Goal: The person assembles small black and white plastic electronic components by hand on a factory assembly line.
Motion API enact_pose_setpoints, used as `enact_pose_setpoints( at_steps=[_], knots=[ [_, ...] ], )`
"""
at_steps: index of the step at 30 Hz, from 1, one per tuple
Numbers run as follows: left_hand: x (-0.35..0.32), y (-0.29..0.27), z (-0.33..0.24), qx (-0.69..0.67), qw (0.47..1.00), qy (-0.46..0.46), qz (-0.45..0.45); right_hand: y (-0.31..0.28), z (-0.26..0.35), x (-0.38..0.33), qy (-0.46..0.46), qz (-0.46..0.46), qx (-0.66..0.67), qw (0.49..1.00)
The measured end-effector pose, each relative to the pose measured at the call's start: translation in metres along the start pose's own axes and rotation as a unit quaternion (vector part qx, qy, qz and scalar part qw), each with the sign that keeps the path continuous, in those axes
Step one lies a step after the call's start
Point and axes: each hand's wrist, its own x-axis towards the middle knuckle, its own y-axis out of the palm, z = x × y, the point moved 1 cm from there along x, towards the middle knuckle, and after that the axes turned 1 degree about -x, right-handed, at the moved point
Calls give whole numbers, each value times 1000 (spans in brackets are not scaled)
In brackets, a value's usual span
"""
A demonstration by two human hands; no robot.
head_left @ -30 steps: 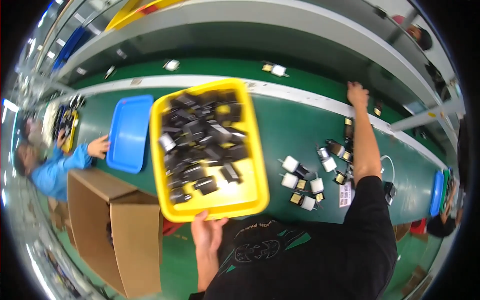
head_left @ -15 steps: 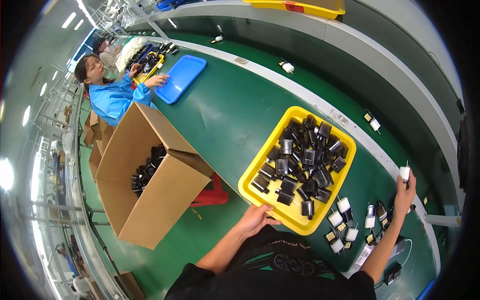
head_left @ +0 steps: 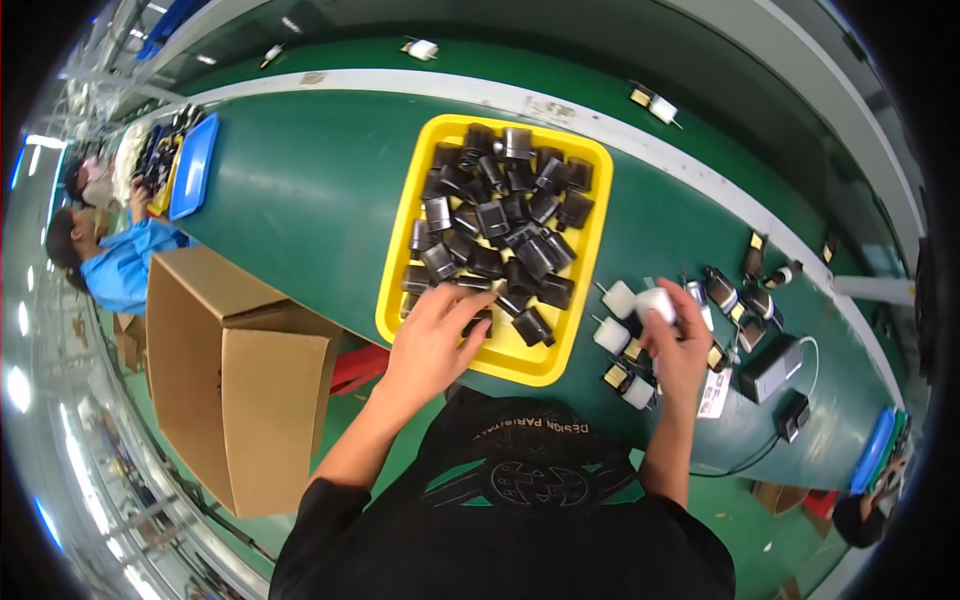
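Note:
A yellow tray (head_left: 560, 365) full of black plastic housings (head_left: 520, 215) lies in front of me on the green bench. My left hand (head_left: 432, 335) is over the tray's near left part, its bent fingers and thumb around a black housing (head_left: 481, 323), partly hidden. To the right of the tray, my right hand (head_left: 680, 340) pinches a white plug-like piece (head_left: 655, 304). Just below and left of it lies a group of similar white pieces (head_left: 612, 336) with black and yellowish parts, some covered by the hand.
An open cardboard box (head_left: 275, 420) stands at the bench's left edge beside a red stool (head_left: 358, 370). More parts, a grey box (head_left: 772, 368) and a black cabled adapter (head_left: 793, 415) lie right. A co-worker (head_left: 125, 260) sits far left near a blue tray (head_left: 195, 168).
My view has turned right. My left hand has gone from the tray's rim onto the housings inside. My right hand has brought the white piece back from the bench's far edge towards the white group.

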Motion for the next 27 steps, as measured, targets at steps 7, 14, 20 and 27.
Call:
enact_pose_setpoints(
  at_steps=[7,14,20,27],
  knots=[
    [49,31,1,136,963,229,28,15,-2,-18,-47,48,-39,997],
    [34,22,-27,-281,958,32,-51,31,32,-26,-36,179,10,983],
    [31,25,-38,-448,894,-4,15,49,27,-21,-79,137,155,975],
    [36,20,-38,-387,916,102,19,48,29,-21,20,168,268,948]
  ],
)
